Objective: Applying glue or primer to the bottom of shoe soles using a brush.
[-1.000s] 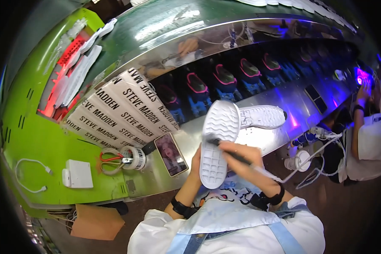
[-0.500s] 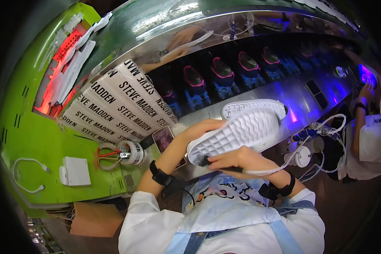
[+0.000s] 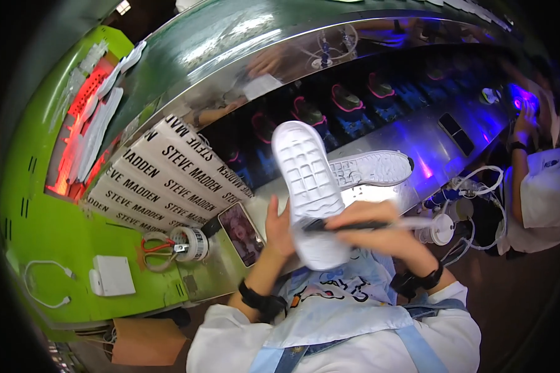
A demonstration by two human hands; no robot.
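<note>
A white shoe sole (image 3: 305,165) with a grid pattern stands lengthwise in front of me, tilted slightly. My left hand (image 3: 281,229) holds its left side; the thumb points up and the other fingers are mostly hidden behind the sole. In my right hand (image 3: 376,222) is a black brush-like tool (image 3: 361,225), joined to a white hose (image 3: 414,222). Its blurred dark tip rests on or just over the sole's lower half. A second white sole (image 3: 379,168) lies on the metal bench just behind, its grooved side up.
Left of my hands are a phone (image 3: 241,233), a printed box (image 3: 174,171), tape roll (image 3: 190,244) and red-handled scissors (image 3: 157,244) on a green table (image 3: 62,239). Beyond runs a dark conveyor (image 3: 292,133) carrying dark pieces. Looped hoses (image 3: 479,199) and a co-worker's arm (image 3: 522,133) are at right.
The held sole has swung from slanting rightward to standing lengthwise. My left hand has moved down to its side, and the brush has moved from its near end up along the sole.
</note>
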